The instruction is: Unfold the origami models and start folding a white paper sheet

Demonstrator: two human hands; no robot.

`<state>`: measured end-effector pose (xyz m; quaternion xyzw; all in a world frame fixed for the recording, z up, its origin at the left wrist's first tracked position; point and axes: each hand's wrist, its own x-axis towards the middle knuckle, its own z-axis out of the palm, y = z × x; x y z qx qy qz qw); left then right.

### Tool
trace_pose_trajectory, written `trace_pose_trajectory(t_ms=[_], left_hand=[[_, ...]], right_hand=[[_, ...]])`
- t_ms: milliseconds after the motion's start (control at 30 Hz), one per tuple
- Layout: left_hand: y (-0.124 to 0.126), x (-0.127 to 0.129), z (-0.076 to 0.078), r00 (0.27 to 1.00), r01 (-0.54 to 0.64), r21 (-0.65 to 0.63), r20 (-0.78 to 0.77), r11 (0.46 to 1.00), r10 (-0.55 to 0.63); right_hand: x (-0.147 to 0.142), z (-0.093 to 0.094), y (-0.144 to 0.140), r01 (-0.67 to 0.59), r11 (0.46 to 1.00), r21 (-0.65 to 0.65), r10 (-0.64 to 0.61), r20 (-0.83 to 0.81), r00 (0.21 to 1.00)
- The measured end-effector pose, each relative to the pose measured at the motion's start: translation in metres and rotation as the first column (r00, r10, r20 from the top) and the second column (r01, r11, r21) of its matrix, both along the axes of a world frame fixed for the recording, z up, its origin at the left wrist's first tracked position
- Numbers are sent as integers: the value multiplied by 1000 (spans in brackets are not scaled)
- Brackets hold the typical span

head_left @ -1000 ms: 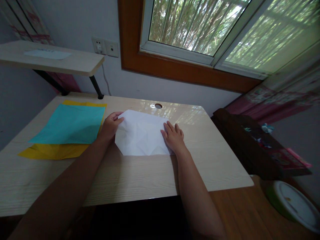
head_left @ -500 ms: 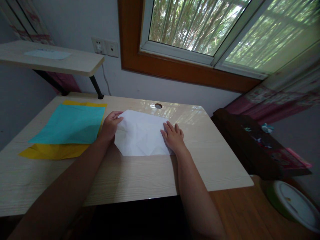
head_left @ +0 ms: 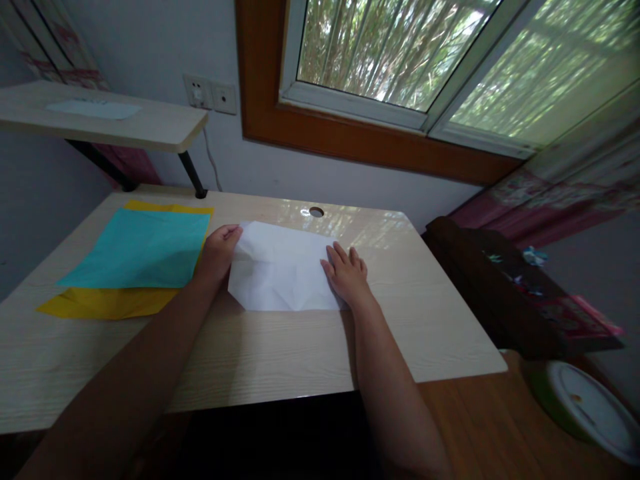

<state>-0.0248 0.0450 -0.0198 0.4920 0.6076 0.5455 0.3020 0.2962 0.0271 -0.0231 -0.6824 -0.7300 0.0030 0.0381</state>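
A white sheet of paper (head_left: 280, 270) with creases and slanted, folded corners lies on the pale wooden desk (head_left: 280, 353). At its far left corner, my left hand (head_left: 220, 250) is closed, pinching the paper's edge between thumb and fingers. My right hand (head_left: 346, 270) rests on the paper's right side with the fingers spread and stretched out, and the palm side faces down. The paper's right edge is partly hidden under that hand.
Left of the paper, a turquoise sheet (head_left: 145, 247) lies over a yellow sheet (head_left: 115, 303). A raised shelf (head_left: 165, 130) carrying a paper stands at the back left. A round cable hole (head_left: 317, 212) is near the desk's back edge. Right of the desk is dark furniture (head_left: 480, 287).
My left hand has shifted slightly left at the paper's corner, and its thumb has drawn back from the top of the sheet. The right hand stays in place.
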Motion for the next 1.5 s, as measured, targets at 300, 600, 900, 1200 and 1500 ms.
trace_pose_trajectory(t_ms=[300, 600, 900, 1200, 1500], left_hand=[[4, 4, -6, 952, -24, 31, 306, 999, 13], [9, 6, -4, 869, -92, 77, 492, 993, 43], [7, 5, 0, 802, -123, 60, 594, 991, 63], [7, 4, 1, 947, -180, 177, 297, 968, 122], [-21, 21, 23, 903, 303, 358, -404, 883, -146]], right_hand=[[2, 2, 2, 13, 1000, -6, -13, -28, 1000], [2, 3, 3, 18, 1000, -13, -19, -52, 998], [1, 4, 3, 28, 999, -18, -29, -62, 998], [4, 0, 3, 126, 991, 53, -122, -62, 991], [10, 3, 0, 185, 957, 224, -178, -49, 983]])
